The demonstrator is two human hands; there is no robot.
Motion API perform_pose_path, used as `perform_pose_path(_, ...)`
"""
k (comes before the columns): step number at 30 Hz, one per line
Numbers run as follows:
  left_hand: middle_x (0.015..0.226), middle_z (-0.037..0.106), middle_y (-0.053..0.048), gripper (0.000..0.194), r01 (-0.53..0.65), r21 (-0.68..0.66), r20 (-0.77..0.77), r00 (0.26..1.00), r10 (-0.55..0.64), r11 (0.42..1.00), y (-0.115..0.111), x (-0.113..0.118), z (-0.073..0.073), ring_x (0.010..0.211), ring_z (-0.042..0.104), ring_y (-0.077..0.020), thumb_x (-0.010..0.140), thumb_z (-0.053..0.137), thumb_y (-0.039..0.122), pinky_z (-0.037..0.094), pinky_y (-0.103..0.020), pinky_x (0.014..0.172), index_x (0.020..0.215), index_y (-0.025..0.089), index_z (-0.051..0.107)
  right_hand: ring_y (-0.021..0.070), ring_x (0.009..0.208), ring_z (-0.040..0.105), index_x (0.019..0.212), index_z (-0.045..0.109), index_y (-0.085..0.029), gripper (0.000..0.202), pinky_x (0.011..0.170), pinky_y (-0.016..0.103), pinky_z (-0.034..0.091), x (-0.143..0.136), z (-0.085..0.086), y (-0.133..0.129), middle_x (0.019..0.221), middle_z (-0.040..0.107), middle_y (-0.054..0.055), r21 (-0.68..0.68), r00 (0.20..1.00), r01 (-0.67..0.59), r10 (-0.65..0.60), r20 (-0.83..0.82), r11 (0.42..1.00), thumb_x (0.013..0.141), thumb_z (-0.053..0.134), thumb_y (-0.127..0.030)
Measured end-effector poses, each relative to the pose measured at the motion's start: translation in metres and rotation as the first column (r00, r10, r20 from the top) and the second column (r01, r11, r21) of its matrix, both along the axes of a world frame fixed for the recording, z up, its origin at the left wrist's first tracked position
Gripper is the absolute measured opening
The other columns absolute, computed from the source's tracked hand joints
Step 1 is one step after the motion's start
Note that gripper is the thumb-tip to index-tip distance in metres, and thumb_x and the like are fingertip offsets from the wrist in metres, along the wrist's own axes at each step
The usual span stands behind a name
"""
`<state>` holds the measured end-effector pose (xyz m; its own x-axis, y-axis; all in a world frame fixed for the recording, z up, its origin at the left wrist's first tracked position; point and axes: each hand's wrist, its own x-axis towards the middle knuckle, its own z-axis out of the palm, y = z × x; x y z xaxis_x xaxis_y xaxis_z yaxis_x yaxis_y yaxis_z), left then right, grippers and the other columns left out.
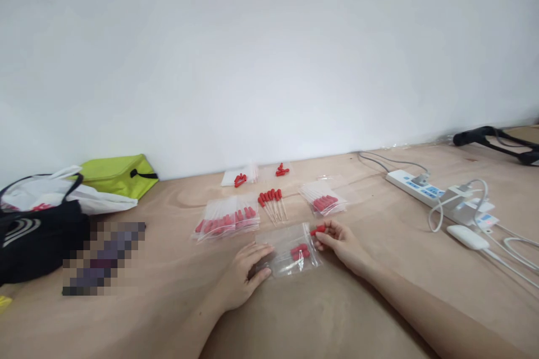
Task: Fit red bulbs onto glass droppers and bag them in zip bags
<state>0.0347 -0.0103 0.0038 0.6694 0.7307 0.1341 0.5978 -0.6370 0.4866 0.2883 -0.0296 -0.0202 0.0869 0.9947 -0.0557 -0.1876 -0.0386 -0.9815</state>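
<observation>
A clear plastic bag [280, 244] lies flat on the table, with several red pieces [300, 252] inside. My left hand [248, 272] rests at the bag's left end, thumb and fingers apart, fingertips on the plastic. At the bag's right end, my right hand [341, 242] pinches a small red piece [319, 230] between thumb and fingers. Beyond the bag lie several thin sticks with red tips [272, 196], fanned out. Filled bags with red-tipped sticks lie to the left [227, 217] and to the right [324, 197].
Farther back are loose red pieces [240, 180] on white bags and another small red pile [282, 169]. A power strip [415, 188] with cables and a white adapter [467, 236] lies right. Black bag [46, 241], green bag [113, 176] and a pixelated object [103, 261] are left.
</observation>
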Motion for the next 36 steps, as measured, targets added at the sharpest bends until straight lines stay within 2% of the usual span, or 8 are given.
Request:
perform_pose_path(5,0.121,0.054,-0.002,0.038,-0.001,-0.023,0.018,1.000,0.002,1.000,0.000,0.000,-0.001,0.113,0.047,-0.0208,0.081,0.049,0.028,0.033,-0.041,0.100,0.119,0.026,0.049,0.0049,0.033,0.041,0.080,0.057,-0.016,0.036,0.031,0.016,0.028,0.001,0.002,0.003,0.048,0.052,-0.007,-0.080,0.950,-0.227,0.239,0.203,0.971,0.059,0.065,-0.045)
perform_pose_path(17,0.127,0.048,-0.004,0.039,-0.002,-0.053,0.006,1.000,0.003,0.999,0.000,0.000,-0.003,0.116,0.043,-0.0207,0.081,0.048,0.025,0.032,-0.040,0.100,0.121,0.025,0.047,0.0039,0.041,0.035,0.076,0.060,-0.016,0.032,0.039,0.016,0.028,0.004,0.001,0.012,0.056,0.052,-0.005,-0.009,0.816,-0.494,0.468,0.338,0.869,0.073,0.054,-0.048)
perform_pose_path(22,0.126,0.049,-0.003,0.038,0.008,-0.058,0.026,1.000,-0.006,0.998,0.000,0.000,-0.001,0.115,0.044,-0.0211,0.081,0.049,0.026,0.033,-0.040,0.099,0.119,0.026,0.050,0.0047,0.038,0.036,0.072,0.054,-0.017,0.031,0.037,0.016,0.028,-0.003,-0.011,0.012,0.052,0.048,-0.007,-0.005,0.921,-0.259,0.249,0.298,0.966,0.067,0.059,-0.047)
perform_pose_path(27,0.126,0.050,-0.002,0.035,0.021,-0.065,0.021,1.000,-0.020,0.998,0.000,0.000,-0.001,0.115,0.044,-0.0212,0.081,0.049,0.025,0.033,-0.040,0.099,0.116,0.028,0.054,0.0098,0.047,0.047,0.058,0.057,-0.015,0.029,0.047,0.021,0.036,-0.002,-0.013,0.014,0.052,0.055,-0.002,0.056,0.885,-0.260,0.215,0.413,0.964,0.073,0.050,-0.039)
perform_pose_path(29,0.126,0.049,-0.002,0.033,0.022,-0.070,0.016,1.000,-0.021,0.997,0.000,-0.001,-0.002,0.116,0.044,-0.0215,0.082,0.048,0.024,0.033,-0.041,0.099,0.114,0.029,0.055,0.0116,0.050,0.050,0.060,0.059,-0.015,0.023,0.050,0.023,0.039,0.001,-0.005,0.019,0.055,0.058,-0.001,0.085,0.847,-0.171,0.103,0.521,0.982,0.073,0.047,-0.030)
perform_pose_path(32,0.127,0.048,-0.002,0.032,0.021,-0.068,0.008,1.000,-0.020,0.997,0.000,-0.002,-0.004,0.116,0.043,-0.0221,0.082,0.048,0.024,0.033,-0.042,0.099,0.113,0.029,0.056,0.0130,0.059,0.056,0.065,0.060,-0.015,0.015,0.056,0.023,0.041,0.000,0.013,0.040,0.063,0.062,0.001,0.141,0.683,-0.021,-0.089,0.725,0.990,0.070,0.047,-0.019)
perform_pose_path(33,0.127,0.048,-0.002,0.032,0.022,-0.063,0.010,1.000,-0.021,0.998,0.000,-0.002,-0.004,0.116,0.043,-0.0222,0.082,0.048,0.024,0.033,-0.042,0.099,0.112,0.029,0.057,0.0131,0.062,0.057,0.067,0.061,-0.016,0.014,0.058,0.022,0.041,-0.004,0.018,0.050,0.066,0.064,0.002,0.136,0.613,-0.010,-0.101,0.783,0.991,0.069,0.047,-0.017)
perform_pose_path(36,0.125,0.051,-0.003,0.032,0.038,-0.041,0.024,0.999,-0.037,0.998,0.000,-0.002,-0.003,0.114,0.045,-0.0217,0.082,0.049,0.024,0.034,-0.041,0.098,0.112,0.028,0.057,0.0144,0.069,0.059,0.072,0.062,-0.015,0.012,0.065,0.022,0.042,-0.021,0.028,0.084,0.072,0.065,0.004,0.107,0.550,0.014,-0.097,0.830,0.994,0.069,0.050,-0.015)
